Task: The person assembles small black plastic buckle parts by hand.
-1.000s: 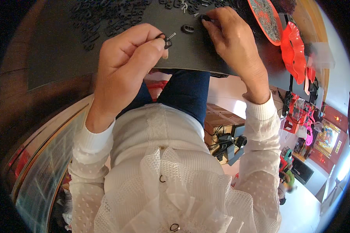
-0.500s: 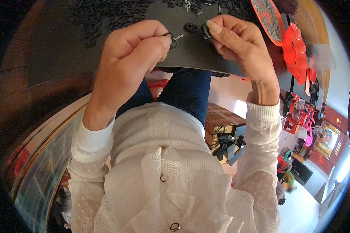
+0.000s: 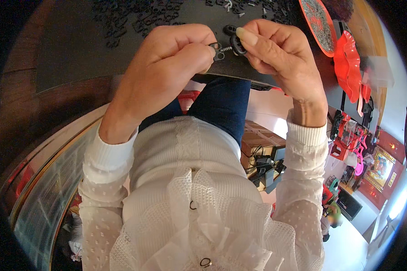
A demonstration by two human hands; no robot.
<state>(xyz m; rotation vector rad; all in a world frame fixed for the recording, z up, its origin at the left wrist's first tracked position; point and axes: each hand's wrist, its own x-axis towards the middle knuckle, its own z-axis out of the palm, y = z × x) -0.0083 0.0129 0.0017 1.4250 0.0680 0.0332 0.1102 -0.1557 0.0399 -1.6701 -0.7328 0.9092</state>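
My left hand is closed in a pinch on a small black plastic cord-lock piece with ring-shaped holes. A thin silver spring sticks out from that piece to the right, its far end close to the other part. Between thumb and fingers, my right hand grips a rounded black cord-lock shell. Whether the spring's tip sits inside the shell cannot be made out. Just behind the shell, another dark oval piece lies on the black work surface.
Many small black plastic pieces are scattered at the far left of the surface, with a few loose springs farther right. At the right stand a red-rimmed tray of springs and a wavy red dish. The table's near edge runs below my hands.
My left hand has moved right, bringing the black piece and its spring up to the shell. My right hand stays nearly in place. The view has shifted slightly.
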